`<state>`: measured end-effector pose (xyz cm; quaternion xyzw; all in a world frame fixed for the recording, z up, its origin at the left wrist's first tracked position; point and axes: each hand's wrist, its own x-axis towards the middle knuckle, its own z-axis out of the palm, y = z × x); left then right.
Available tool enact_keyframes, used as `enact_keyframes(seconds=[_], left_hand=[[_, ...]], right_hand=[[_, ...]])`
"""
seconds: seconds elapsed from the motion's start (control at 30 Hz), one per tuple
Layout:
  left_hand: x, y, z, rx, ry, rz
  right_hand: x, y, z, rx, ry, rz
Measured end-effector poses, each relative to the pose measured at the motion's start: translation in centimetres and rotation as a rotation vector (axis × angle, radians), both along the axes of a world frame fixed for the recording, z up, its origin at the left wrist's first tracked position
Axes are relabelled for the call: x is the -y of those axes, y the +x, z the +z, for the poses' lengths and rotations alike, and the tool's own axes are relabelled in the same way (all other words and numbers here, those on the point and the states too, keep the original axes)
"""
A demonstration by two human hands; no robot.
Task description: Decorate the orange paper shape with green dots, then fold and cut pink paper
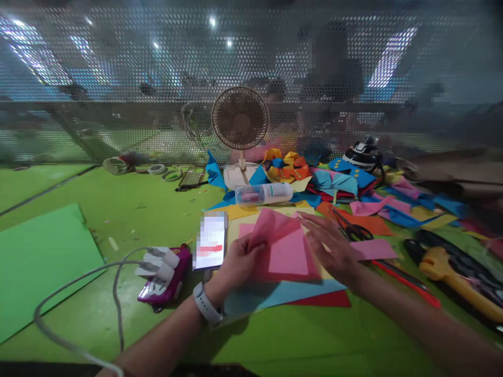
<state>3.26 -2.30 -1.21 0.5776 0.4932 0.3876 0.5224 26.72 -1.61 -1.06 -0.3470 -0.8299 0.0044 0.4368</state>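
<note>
A pink paper sheet [288,251] lies over a stack of coloured papers, its upper left part lifted and curled. My left hand [241,262], with a pale watch band at the wrist, pinches the left side of the pink sheet. At the sheet's upper right edge, my right hand [328,243] has its fingers stretched out and slightly apart, somewhat blurred. Beneath the pink paper, light blue paper [271,296] and red paper [326,299] stick out toward me.
Left of the stack are a lit phone [210,241] and white plugs [157,264] on a purple case. Scissors [356,230], a red-orange strip [408,283] and a yellow tool [451,272] lie right. Behind stand a bottle [263,193], a fan [240,118] and folded papers [286,170].
</note>
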Motion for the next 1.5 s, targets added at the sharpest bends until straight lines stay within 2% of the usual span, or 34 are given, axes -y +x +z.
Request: enact_keyframes(seconds=[0.1,0.23,0.3,0.37,0.43,0.57,0.63,0.7,0.8,0.87,1.0,1.1,1.17,1.2,1.23,1.3,1.37,1.43,1.5], left_hand=[[0.0,0.1,0.4,0.151,-0.141,0.067],[-0.2,-0.1,0.5,0.211,-0.175,0.117],[-0.2,-0.2,0.5,0.202,-0.178,0.077],[-0.1,-0.2,0.7,0.218,-0.182,-0.025],[0.2,-0.2,0.8,0.233,-0.191,-0.118],[0.5,-0.2,1.1,0.260,-0.308,-0.180],[0.4,-0.4,1.3,0.359,-0.386,-0.149],[0.1,-0.6,1.4,0.467,-0.395,-0.113],[-0.4,-0.8,1.2,0.485,-0.255,-0.034],[-0.7,-0.9,1.0,0.461,-0.156,0.076],[-1.1,-0.8,0.8,0.507,-0.025,0.346],[-1.1,-0.8,1.0,0.533,-0.043,0.370],[-0.9,-0.9,1.1,0.513,-0.071,0.314],[-0.9,-0.9,1.2,0.503,-0.072,0.298],[-0.8,-0.9,1.2,0.497,-0.068,0.294],[-0.8,-0.9,1.2,0.497,-0.073,0.313],[-0.7,-0.8,1.1,0.490,-0.104,0.329],[-0.6,-0.6,1.1,0.467,-0.134,0.317],[-0.4,-0.3,1.1,0.446,-0.148,0.300]], right_hand=[[-0.7,0.6,0.1,0.046,0.038,-0.043],[-0.8,0.4,-0.3,0.147,0.064,-0.026],[-0.7,0.1,-0.3,0.104,0.063,-0.037],[-0.5,0.1,-0.1,0.001,0.024,-0.072],[-0.6,0.2,0.1,-0.099,-0.119,-0.081],[-1.2,0.4,0.1,-0.328,-0.599,0.003],[-1.6,0.4,-0.2,-0.483,-0.750,0.010],[-1.9,0.3,-0.5,-0.619,-0.824,0.009],[-2.1,0.0,-0.6,-0.794,-0.879,0.017],[-1.9,-0.3,-0.4,-0.878,-0.933,0.024],[-1.1,-1.0,0.0,-0.900,-1.069,0.053],[-0.9,-1.3,-0.1,-0.852,-1.103,0.079],[-1.0,-1.1,-0.3,-0.767,-1.049,0.075],[-1.0,-0.9,-0.3,-0.705,-0.965,0.047],[-1.0,-0.7,-0.3,-0.624,-0.833,0.002],[-0.7,-0.4,-0.3,-0.397,-0.461,-0.093],[-0.1,-0.5,-0.2,-0.101,-0.095,-0.114],[0.6,-1.0,-0.2,0.178,0.136,-0.073],[1.0,-1.5,-0.3,0.342,0.259,-0.068]])
